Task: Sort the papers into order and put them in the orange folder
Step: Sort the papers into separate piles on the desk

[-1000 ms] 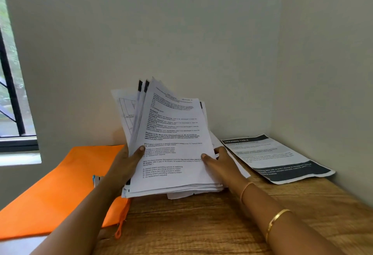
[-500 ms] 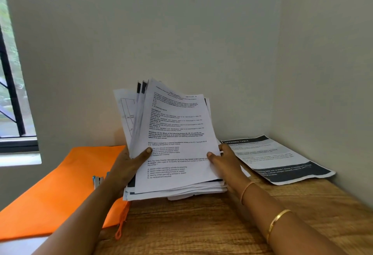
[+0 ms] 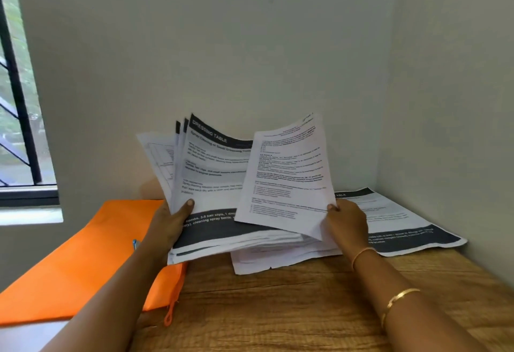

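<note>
My left hand (image 3: 171,222) grips a thick stack of printed papers (image 3: 211,179) tilted up off the table, its thumb on the front "DRESSING TABLE" page. My right hand (image 3: 346,219) pinches a single text sheet (image 3: 288,173) by its lower right corner, held just right of the stack and overlapping it. The orange folder (image 3: 80,262) lies flat on the left, partly under my left forearm, with a zip pull (image 3: 169,315) hanging at its near corner. Another "DRESSING TABLE" sheet (image 3: 400,221) lies flat on the table at right.
The wooden table (image 3: 292,304) sits in a wall corner, with walls behind and to the right. More loose sheets (image 3: 267,259) lie under the held stack. A barred window (image 3: 19,118) is at the far left.
My right hand has peeled the top text sheet off the stack and moved it to the right, uncovering the "DRESSING TABLE" page beneath. My left hand keeps its grip on the stack.
</note>
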### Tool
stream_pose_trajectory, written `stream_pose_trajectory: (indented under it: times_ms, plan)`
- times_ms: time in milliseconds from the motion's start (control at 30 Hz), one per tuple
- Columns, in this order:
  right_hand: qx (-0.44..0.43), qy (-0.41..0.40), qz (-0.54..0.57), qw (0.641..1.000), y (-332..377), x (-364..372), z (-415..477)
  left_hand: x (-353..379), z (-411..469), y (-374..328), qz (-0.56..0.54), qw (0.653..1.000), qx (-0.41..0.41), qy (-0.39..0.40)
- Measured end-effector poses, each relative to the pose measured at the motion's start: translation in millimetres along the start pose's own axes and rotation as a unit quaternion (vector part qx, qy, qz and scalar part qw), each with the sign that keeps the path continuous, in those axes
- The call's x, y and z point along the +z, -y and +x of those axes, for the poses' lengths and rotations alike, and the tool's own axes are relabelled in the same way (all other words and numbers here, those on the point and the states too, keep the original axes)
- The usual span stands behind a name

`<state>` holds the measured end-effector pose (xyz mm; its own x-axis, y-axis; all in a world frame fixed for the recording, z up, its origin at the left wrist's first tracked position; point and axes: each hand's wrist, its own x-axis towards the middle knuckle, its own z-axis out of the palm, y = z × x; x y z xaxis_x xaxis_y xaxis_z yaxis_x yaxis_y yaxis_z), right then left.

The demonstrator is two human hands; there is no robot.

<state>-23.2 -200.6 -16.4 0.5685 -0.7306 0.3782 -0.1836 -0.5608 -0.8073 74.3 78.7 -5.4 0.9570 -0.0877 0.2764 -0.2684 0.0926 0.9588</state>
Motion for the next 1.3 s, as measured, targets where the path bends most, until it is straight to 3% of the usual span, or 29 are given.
stream_pose_trajectory:
  times_ms: [167,333,667,800,1033,1300]
  plan:
    - [0.000,0.029,-0.107,0.994,-9.8,-4.4,3.3,-9.5,5.6,1.7,-0.041,0.995,0.014,-0.089]
    - [-0.012,0.076,-0.202,0.976,-11.6,-3.8,2.4,-21.8,12.1,2.1,-0.103,0.984,-0.022,-0.140]
    - [-0.134,0.044,-0.403,0.904,-14.6,6.5,2.3,-25.8,13.2,-0.2,-0.125,0.983,-0.057,-0.126]
    - [-0.150,0.042,-0.401,0.903,-17.8,6.6,4.0,-24.4,11.4,-3.1,-0.128,0.984,-0.057,-0.112]
    - [-0.134,0.065,-0.320,0.936,-16.7,13.6,3.6,-15.7,8.1,-2.5,-0.047,0.997,0.011,-0.067]
    - [-0.150,0.041,-0.383,0.911,-11.7,16.7,2.6,-2.9,1.2,-1.5,-0.032,0.999,0.024,-0.010]
